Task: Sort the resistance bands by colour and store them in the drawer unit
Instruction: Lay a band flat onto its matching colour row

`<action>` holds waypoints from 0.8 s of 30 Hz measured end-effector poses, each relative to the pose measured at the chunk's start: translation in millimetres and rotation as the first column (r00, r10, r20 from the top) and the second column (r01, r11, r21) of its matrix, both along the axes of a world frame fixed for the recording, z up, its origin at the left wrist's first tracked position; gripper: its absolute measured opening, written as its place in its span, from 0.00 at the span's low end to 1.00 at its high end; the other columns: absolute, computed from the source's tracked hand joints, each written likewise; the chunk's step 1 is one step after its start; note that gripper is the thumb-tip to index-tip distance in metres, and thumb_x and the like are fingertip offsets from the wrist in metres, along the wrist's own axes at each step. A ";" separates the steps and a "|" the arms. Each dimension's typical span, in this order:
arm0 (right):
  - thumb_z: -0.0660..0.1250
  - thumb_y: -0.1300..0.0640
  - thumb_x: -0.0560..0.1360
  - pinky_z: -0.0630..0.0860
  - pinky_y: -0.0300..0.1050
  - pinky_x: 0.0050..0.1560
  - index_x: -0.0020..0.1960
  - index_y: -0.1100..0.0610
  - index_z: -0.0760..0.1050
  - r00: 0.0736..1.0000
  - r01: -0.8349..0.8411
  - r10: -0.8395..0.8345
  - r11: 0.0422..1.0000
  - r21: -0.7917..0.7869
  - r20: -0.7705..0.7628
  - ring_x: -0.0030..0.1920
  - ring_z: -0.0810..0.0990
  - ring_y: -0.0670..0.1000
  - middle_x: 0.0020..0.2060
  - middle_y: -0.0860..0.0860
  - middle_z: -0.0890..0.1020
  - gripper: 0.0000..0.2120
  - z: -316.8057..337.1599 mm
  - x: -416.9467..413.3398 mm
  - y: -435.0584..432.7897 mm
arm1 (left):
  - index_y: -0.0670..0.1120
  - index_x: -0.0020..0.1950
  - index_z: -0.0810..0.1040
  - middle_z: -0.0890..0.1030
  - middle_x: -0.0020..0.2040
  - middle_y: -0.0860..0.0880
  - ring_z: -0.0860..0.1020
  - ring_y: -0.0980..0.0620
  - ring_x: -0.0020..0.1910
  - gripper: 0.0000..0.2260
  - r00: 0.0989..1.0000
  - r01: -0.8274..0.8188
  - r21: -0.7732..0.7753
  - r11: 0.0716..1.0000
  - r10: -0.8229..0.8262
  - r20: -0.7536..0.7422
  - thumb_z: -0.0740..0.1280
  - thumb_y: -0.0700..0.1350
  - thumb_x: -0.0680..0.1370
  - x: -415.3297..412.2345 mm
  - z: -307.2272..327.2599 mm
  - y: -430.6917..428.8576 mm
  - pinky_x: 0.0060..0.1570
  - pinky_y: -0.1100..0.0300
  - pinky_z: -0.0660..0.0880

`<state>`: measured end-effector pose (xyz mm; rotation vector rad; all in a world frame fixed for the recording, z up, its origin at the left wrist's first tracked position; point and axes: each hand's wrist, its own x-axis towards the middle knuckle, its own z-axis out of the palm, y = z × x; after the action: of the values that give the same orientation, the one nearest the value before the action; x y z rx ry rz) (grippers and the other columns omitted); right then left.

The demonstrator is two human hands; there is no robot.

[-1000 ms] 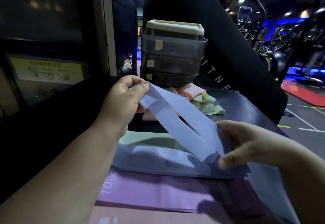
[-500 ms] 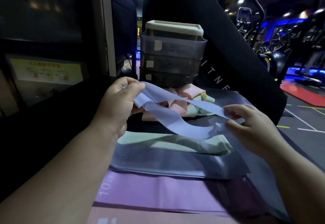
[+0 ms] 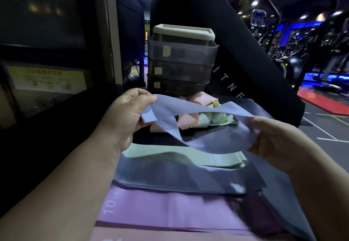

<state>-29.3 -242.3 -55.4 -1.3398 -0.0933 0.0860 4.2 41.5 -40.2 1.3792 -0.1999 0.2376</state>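
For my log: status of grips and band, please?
Left grip, right grip hold blue band up. Drawers look shut. Pink bands, green bands heaped before them.

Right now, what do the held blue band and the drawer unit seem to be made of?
Band: thin matte sheet, probably latex or rubber. It twists and droops limply, and no weave is visible.
Drawer unit: smoky translucent drawers with a slight sheen, likely hard plastic. The opaque cream top is probably plastic too.
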 end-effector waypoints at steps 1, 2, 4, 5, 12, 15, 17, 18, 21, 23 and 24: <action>0.78 0.50 0.55 0.81 0.43 0.38 0.53 0.59 0.83 1.000 -0.019 0.019 1.000 -0.012 0.002 0.41 0.85 0.50 0.47 0.56 0.85 0.28 -0.9 1.1 -1.5 | 0.49 0.38 0.73 0.77 0.28 0.56 0.76 0.59 0.29 0.09 1.000 -0.004 0.006 1.000 0.004 -0.003 0.65 0.41 0.78 0.9 0.4 1.3 0.35 0.62 0.75; 0.81 0.49 0.52 0.81 0.42 0.38 0.53 0.58 0.83 1.000 -0.026 0.026 0.999 -0.029 0.001 0.41 0.85 0.49 0.48 0.54 0.85 0.31 -1.5 1.9 -2.9 | 0.49 0.38 0.73 0.76 0.28 0.56 0.76 0.59 0.30 0.09 1.000 -0.011 0.011 1.000 0.011 -0.008 0.65 0.41 0.78 1.4 1.1 3.0 0.34 0.63 0.75; 0.84 0.46 0.45 0.80 0.41 0.37 0.53 0.55 0.82 1.000 -0.007 0.007 0.999 -0.051 -0.006 0.39 0.84 0.48 0.45 0.52 0.84 0.37 0.0 1.1 -3.5 | 0.49 0.38 0.73 0.76 0.29 0.56 0.76 0.59 0.30 0.09 1.000 -0.022 0.012 1.000 0.023 -0.017 0.65 0.42 0.78 2.9 2.7 7.8 0.32 0.64 0.76; 0.85 0.45 0.42 0.80 0.41 0.36 0.53 0.55 0.81 1.000 0.011 -0.011 0.999 -0.042 -0.005 0.37 0.84 0.48 0.43 0.51 0.84 0.40 -0.3 1.4 -4.4 | 0.49 0.38 0.73 0.76 0.29 0.56 0.76 0.60 0.29 0.09 0.999 -0.023 0.005 1.000 0.024 -0.023 0.65 0.42 0.78 4.0 3.2 10.4 0.31 0.65 0.75; 0.85 0.56 0.41 0.80 0.40 0.34 0.55 0.51 0.77 0.997 0.032 -0.033 0.999 0.025 0.068 0.32 0.80 0.47 0.33 0.53 0.79 0.43 2.9 -0.4 -3.1 | 0.48 0.43 0.74 0.78 0.33 0.54 0.76 0.62 0.26 0.07 0.998 -0.037 0.007 0.999 0.037 -0.049 0.66 0.37 0.77 5.9 2.8 20.8 0.27 0.68 0.73; 0.81 0.68 0.49 0.77 0.35 0.33 0.52 0.53 0.77 0.993 0.000 0.008 0.998 -0.066 0.117 0.32 0.79 0.44 0.37 0.56 0.75 0.34 3.3 -2.1 -7.5 | 0.48 0.44 0.75 0.77 0.37 0.52 0.76 0.61 0.27 0.08 0.999 -0.011 0.007 1.000 0.011 -0.046 0.65 0.36 0.77 5.8 3.1 22.1 0.29 0.68 0.74; 0.84 0.63 0.47 0.76 0.35 0.32 0.48 0.51 0.80 0.986 -0.035 0.058 0.988 -0.153 0.154 0.32 0.79 0.46 0.38 0.57 0.78 0.31 4.6 -3.5 -8.9 | 0.48 0.43 0.77 0.79 0.36 0.52 0.76 0.61 0.28 0.08 0.999 0.013 0.004 1.000 -0.013 -0.036 0.64 0.35 0.78 5.7 4.4 24.5 0.29 0.69 0.74; 0.86 0.58 0.42 0.77 0.35 0.33 0.46 0.50 0.81 0.981 -0.068 0.097 0.984 -0.167 0.168 0.34 0.80 0.47 0.38 0.56 0.80 0.34 4.4 -4.1 -10.7 | 0.47 0.43 0.77 0.80 0.35 0.52 0.77 0.61 0.29 0.08 0.999 0.026 -0.009 1.000 -0.026 -0.029 0.64 0.35 0.78 5.6 5.7 25.9 0.30 0.69 0.74; 0.86 0.59 0.39 0.78 0.36 0.36 0.45 0.48 0.82 0.971 -0.126 0.168 0.964 -0.234 0.170 0.38 0.79 0.48 0.40 0.54 0.80 0.36 4.5 -6.7 -16.9 | 0.46 0.44 0.78 0.80 0.32 0.53 0.78 0.60 0.30 0.08 0.998 0.056 -0.078 0.995 -0.057 -0.008 0.62 0.36 0.79 6.0 11.0 32.0 0.33 0.69 0.76; 0.80 0.71 0.42 0.74 0.37 0.35 0.45 0.45 0.81 0.972 -0.061 0.143 0.921 -0.386 0.187 0.39 0.74 0.52 0.44 0.55 0.75 0.36 3.5 -5.0 -19.2 | 0.45 0.45 0.78 0.79 0.32 0.53 0.78 0.60 0.31 0.05 0.996 0.089 -0.128 0.988 -0.090 -0.002 0.64 0.37 0.76 5.0 14.5 38.4 0.35 0.68 0.77; 0.74 0.77 0.48 0.70 0.38 0.33 0.44 0.43 0.81 0.971 -0.017 0.124 0.887 -0.461 0.203 0.40 0.69 0.53 0.45 0.55 0.73 0.35 2.7 -4.4 -17.8 | 0.45 0.45 0.79 0.80 0.32 0.52 0.79 0.59 0.32 0.03 0.991 0.133 -0.142 0.981 -0.134 0.005 0.68 0.40 0.73 4.1 16.1 42.9 0.37 0.68 0.78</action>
<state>-33.7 -260.1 -52.7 -1.8183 -0.3338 0.0151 8.3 84.3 -24.2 1.2199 -0.2660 0.1340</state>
